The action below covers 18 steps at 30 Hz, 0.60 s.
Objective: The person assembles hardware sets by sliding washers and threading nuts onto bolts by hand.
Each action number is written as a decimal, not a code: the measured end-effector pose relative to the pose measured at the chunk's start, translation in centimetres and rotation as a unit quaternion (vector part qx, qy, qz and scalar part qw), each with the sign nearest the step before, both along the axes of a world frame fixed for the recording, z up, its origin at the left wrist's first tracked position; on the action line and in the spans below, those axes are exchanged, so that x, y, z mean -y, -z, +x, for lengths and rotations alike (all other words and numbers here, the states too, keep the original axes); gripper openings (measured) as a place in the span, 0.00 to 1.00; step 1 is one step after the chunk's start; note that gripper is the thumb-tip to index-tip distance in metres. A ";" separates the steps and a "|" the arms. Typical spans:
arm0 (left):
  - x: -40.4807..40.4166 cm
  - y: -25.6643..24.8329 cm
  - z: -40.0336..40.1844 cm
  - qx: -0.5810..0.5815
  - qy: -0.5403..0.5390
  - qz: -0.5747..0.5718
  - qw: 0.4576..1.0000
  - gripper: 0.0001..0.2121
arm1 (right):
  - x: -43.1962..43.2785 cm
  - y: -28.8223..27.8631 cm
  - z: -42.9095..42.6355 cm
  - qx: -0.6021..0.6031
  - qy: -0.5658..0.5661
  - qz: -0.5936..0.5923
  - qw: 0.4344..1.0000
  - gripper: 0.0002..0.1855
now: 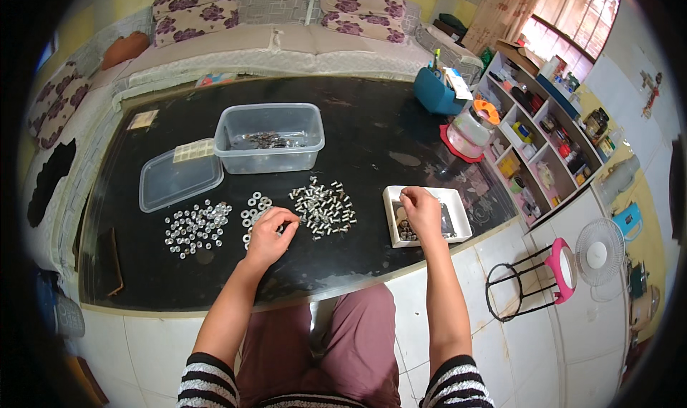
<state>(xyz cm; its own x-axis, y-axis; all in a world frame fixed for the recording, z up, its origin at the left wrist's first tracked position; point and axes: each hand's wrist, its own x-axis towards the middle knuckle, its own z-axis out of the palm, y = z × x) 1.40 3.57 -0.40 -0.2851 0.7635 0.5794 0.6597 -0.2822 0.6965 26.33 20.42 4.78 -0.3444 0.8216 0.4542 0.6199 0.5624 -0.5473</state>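
Note:
My left hand [272,235] hovers over a group of flat metal washers [256,199], partly hiding them. Its thumb and fingertips come close together beside a pile of short metal screws [324,206]; whether anything is pinched there is too small to see. My right hand [421,212] is above a white rectangular tray [462,220], with bent fingers near its left side. A tiny part may be at those fingertips, but I cannot tell. Inside the tray are small round metal pieces [407,232]. Many small shiny round pieces, perhaps nuts [196,225], lie spread left of the washers.
A clear plastic box [268,164] holding small metal parts stands behind the piles, its lid [182,180] beside it. On the black tabletop [365,118] are a teal holder [437,94] and a plastic jar [469,134]. A pink-topped stool [561,271] and fan [598,252] stand right.

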 end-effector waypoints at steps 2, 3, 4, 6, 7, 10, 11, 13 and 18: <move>0.3 -0.6 0.3 0.004 -0.001 0.001 1.000 0.03 | 2.9 -0.8 -1.6 -0.147 -0.059 -0.079 0.984 0.07; 0.3 -1.0 0.6 0.007 0.004 0.005 1.000 0.03 | 4.2 -0.6 -2.4 -0.208 -0.093 -0.120 0.966 0.07; 0.3 -1.1 0.7 0.013 0.014 0.005 1.000 0.03 | 5.5 0.2 -3.5 -0.244 -0.130 -0.167 0.946 0.07; 0.3 -1.1 0.9 0.020 0.029 0.007 0.999 0.04 | 7.8 1.9 -5.9 -0.296 -0.196 -0.231 0.906 0.08; 0.3 -1.2 1.0 0.028 0.037 0.005 0.999 0.04 | 8.6 2.9 -7.0 -0.312 -0.226 -0.249 0.889 0.08; 0.5 -1.3 1.0 0.048 0.060 -0.009 0.997 0.04 | 9.8 5.7 -9.2 -0.318 -0.237 -0.309 0.864 0.09; 0.5 -1.3 0.9 0.048 0.068 -0.014 0.996 0.05 | 10.1 6.3 -9.8 -0.329 -0.233 -0.311 0.860 0.09; 0.6 -1.3 0.9 0.074 0.091 -0.050 0.992 0.05 | 10.6 6.5 -10.5 -0.327 -0.232 -0.316 0.860 0.10; 0.3 -0.3 0.6 0.104 0.093 -0.047 0.989 0.07 | 11.6 5.7 -11.0 -0.330 -0.234 -0.283 0.870 0.09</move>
<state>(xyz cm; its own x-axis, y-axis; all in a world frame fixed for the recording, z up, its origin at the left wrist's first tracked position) 1.95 3.24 -0.07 -0.2409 0.8616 0.4469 0.4427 -0.3122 0.8406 15.29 8.80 -0.89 -0.5190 0.8182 0.2476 -0.1584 0.1926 -0.9684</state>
